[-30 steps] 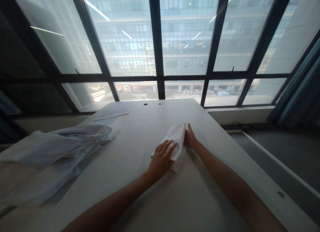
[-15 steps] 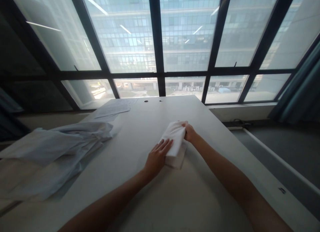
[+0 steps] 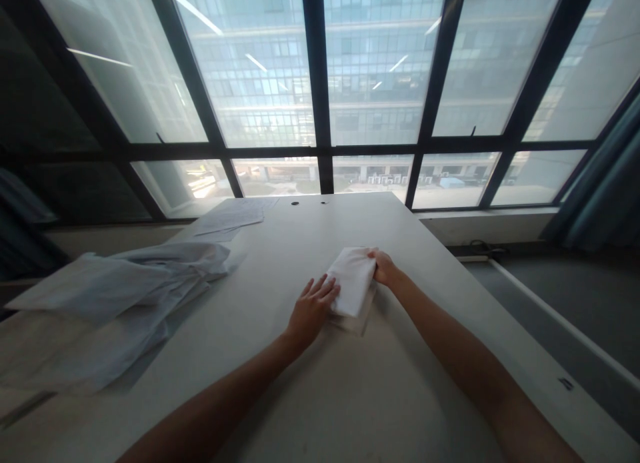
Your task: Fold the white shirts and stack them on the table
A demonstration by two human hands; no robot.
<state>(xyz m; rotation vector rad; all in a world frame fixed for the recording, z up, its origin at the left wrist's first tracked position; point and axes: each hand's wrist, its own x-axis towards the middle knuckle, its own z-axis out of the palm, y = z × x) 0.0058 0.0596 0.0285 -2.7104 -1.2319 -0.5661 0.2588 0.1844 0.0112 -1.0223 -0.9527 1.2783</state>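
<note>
A folded white sheet (image 3: 354,282), thin cloth or plastic by its look, lies near the middle of the white table (image 3: 260,276). Its layers are uneven, and a lower flap sticks out along the near edge. My left hand (image 3: 311,308) rests on its left side, fingers stretched and slightly spread over the top layer. At the upper right corner my right hand (image 3: 384,267) pinches the edge, thumb on top and the other fingers partly hidden.
Several loose, crumpled white sheets (image 3: 120,310) are heaped along the table's left side. Papers (image 3: 230,215) lie at the far left corner. A tall framed window (image 3: 324,143) stands beyond the table, with a curtain (image 3: 595,190) at right. A small dark object (image 3: 565,384) lies near the right edge.
The top layer of the folded sheet lies wider and flatter. My left hand has shifted slightly left across it; my right hand keeps its grip, slightly further right.
</note>
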